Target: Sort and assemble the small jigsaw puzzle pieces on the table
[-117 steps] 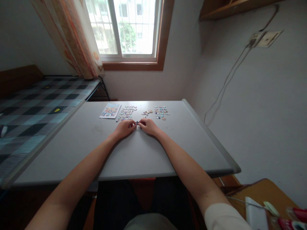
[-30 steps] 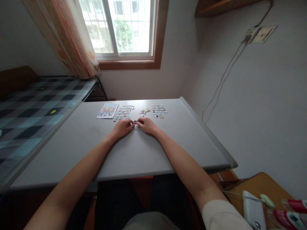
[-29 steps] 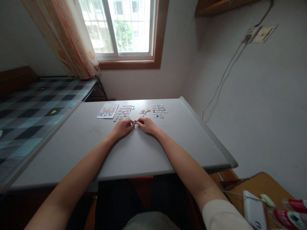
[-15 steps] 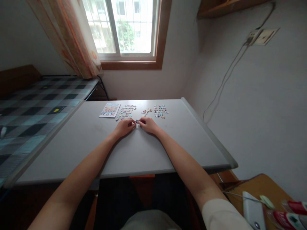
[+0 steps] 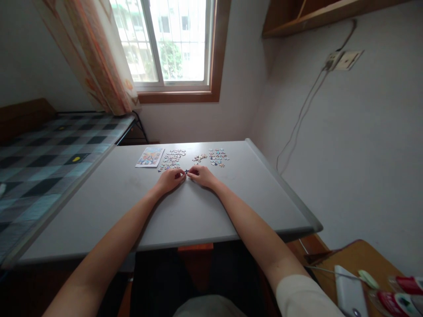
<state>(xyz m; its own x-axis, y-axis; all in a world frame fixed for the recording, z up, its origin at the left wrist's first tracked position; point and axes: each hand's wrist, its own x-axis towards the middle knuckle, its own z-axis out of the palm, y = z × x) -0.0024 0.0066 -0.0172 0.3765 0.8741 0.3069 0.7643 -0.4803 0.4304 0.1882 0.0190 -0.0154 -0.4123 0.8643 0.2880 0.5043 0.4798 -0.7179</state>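
While the left hand (image 5: 171,179) has its fingertips clamped on one side, the dark jigsaw piece (image 5: 186,172) sits between both hands, nearer the far edge of the desk (image 5: 194,215), long axis unclear; right hand (image 5: 202,176) pinches opposite, equally near.

No text is legible; the red bottle labels (image 5: 393,302) are too unclear.

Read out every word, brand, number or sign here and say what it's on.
Nothing can be read with certainty.
Window frame: tiny marks on the bottom rail, too small.
Red-labelled containers: label print blurred.
White device: small round mark, unclear.
Picture sheet: no legible words.
Puzzle pieces: too small to show lettering.
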